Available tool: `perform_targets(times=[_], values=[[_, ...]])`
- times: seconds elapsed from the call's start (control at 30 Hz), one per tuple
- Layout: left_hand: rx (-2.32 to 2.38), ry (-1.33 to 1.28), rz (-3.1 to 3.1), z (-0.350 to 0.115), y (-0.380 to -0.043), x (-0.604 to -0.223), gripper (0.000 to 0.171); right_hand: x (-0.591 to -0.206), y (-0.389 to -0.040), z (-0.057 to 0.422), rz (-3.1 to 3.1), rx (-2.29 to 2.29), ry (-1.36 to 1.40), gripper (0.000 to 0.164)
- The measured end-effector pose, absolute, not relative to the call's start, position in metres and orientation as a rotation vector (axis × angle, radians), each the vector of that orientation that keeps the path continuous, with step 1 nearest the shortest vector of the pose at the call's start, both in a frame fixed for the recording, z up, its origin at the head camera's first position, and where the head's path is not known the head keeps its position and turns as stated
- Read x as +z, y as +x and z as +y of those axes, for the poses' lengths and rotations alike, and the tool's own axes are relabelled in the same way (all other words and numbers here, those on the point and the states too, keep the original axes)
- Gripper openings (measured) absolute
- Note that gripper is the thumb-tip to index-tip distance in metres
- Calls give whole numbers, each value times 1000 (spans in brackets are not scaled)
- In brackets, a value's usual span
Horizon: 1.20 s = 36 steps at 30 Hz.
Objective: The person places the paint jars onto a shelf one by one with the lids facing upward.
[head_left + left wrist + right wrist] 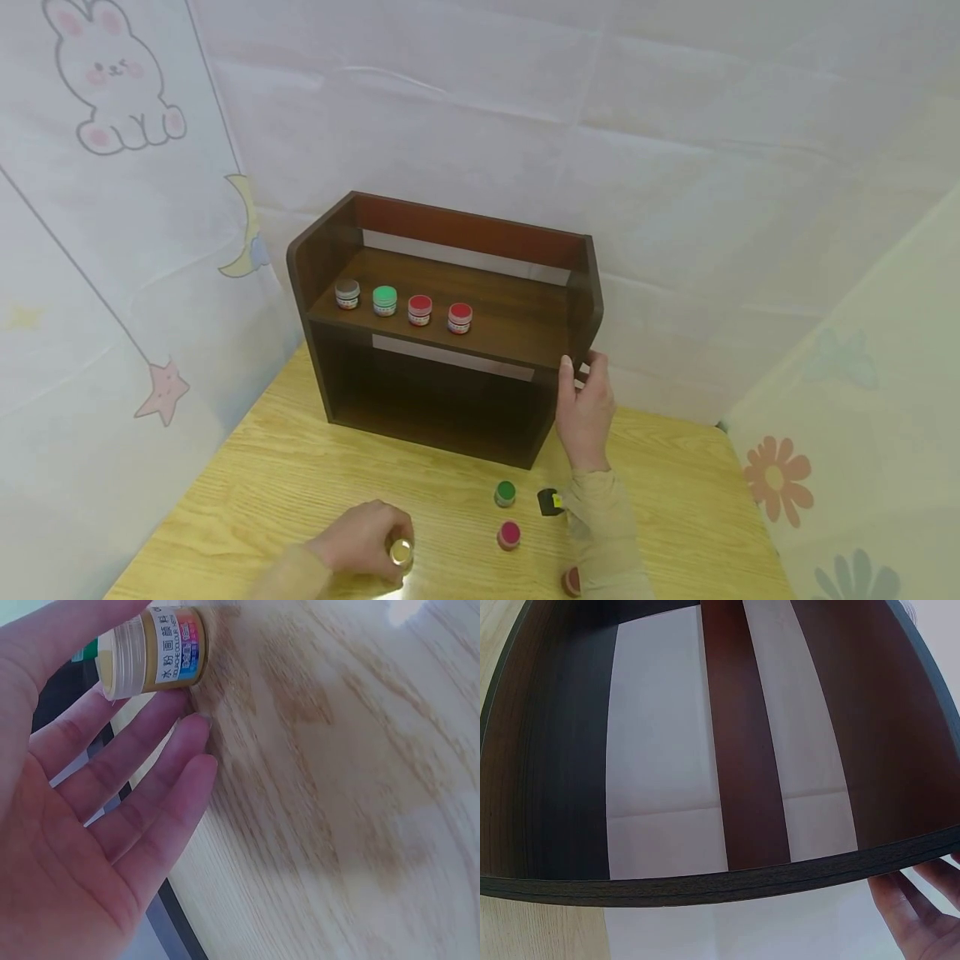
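Note:
My left hand (363,537) is low over the table with thumb and fingers around a small ochre paint jar (401,552). In the left wrist view this paint jar (176,649) shows its printed label and clear lid between thumb and fingertips, close against the wood. My right hand (587,417) grips the right side panel of a dark brown two-tier shelf (517,337), thumb at its front edge and fingers along the outside. On the upper tier stand a brown jar (347,294), a light green jar (385,301) and two red jars (460,318) in a row.
Before the shelf stand a dark green jar (506,493) and a magenta jar (509,535). A black jar-sized thing with a yellow mark (551,502) and a reddish-brown jar (572,581) lie by the right forearm. Printed white cloth (675,208) hangs behind the table (247,492).

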State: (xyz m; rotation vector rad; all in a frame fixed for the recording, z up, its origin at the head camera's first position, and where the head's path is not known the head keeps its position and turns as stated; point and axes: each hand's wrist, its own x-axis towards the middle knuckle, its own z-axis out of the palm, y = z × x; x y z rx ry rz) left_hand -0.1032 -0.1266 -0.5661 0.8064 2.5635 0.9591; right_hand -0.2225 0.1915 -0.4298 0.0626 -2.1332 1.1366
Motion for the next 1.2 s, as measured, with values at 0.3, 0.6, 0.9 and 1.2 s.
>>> perform_targets(times=[0.3, 0.6, 0.9, 1.2], values=[[908, 795, 2581, -123, -104, -567, 26, -428, -222, 191, -2149, 1150, 58, 37], [981, 829, 2583, -120, -106, -562, 20, -429, -222, 192, -2155, 1139, 56, 37], [962, 864, 2653, -119, -110, -559, 22, -428, -220, 191, -2153, 1151, 63, 39], [1003, 856, 2653, -112, -118, -553, 26, -428, -221, 192, -2152, 1150, 61, 38]])
